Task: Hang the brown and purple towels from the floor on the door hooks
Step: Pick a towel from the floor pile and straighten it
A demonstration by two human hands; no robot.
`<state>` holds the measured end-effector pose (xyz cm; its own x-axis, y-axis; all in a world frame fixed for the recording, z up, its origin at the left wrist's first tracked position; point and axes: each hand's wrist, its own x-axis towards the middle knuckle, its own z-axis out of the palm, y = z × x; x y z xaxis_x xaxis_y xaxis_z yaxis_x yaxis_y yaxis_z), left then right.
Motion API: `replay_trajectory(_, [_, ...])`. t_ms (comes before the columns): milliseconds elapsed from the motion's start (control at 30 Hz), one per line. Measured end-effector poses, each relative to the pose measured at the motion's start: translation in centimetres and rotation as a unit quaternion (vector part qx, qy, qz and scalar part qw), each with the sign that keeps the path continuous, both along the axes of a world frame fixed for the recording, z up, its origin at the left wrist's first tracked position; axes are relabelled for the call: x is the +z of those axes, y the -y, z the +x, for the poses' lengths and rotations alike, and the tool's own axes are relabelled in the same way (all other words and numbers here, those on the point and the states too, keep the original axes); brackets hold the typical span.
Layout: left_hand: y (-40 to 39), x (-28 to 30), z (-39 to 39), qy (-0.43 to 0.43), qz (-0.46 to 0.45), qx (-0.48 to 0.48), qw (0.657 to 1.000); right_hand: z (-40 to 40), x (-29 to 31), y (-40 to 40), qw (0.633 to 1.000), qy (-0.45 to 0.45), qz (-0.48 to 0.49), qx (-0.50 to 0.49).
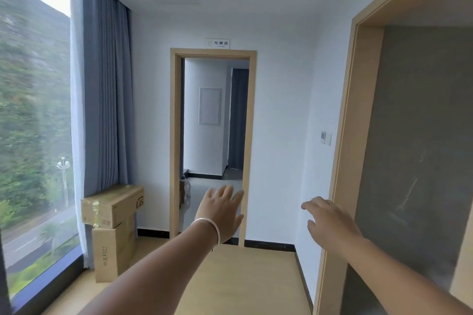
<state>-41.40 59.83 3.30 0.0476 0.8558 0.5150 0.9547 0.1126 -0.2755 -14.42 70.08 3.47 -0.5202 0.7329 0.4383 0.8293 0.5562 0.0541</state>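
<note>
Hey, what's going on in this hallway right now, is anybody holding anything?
No. A person stands in a small hallway with both arms stretched forward and nothing held. The left hand, a bracelet on its wrist, and the right hand are both open. Ahead is an open doorway; two stacked cardboard boxes sit by the curtain. No towels or door hooks are in view.

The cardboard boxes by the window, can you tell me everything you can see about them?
Two brown cardboard boxes sit stacked in the corner, between the big window and the wall, right under the blue curtain. The top box is long and lies flat, sticking out past the bottom one, with shiny clear tape and a black logo on its end. The bottom box stands on the wooden floor and has dark writing on its side. Both look closed. Neither of the hands touches them.
</note>
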Motion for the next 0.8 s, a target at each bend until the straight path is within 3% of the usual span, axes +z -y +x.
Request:
replay_trajectory(333, [-8.3,-0.2,-2.7,0.0,-0.014,0.007,1.0,-3.8,-0.6,-7.9,1.0,0.019,-0.02,0.012])
replay_trajectory(800, [-27.9,1.2,-1.4,-0.003,-0.023,0.025,0.999,-2.7,0.9,-28.7,1.0,0.002,-0.019,0.02])
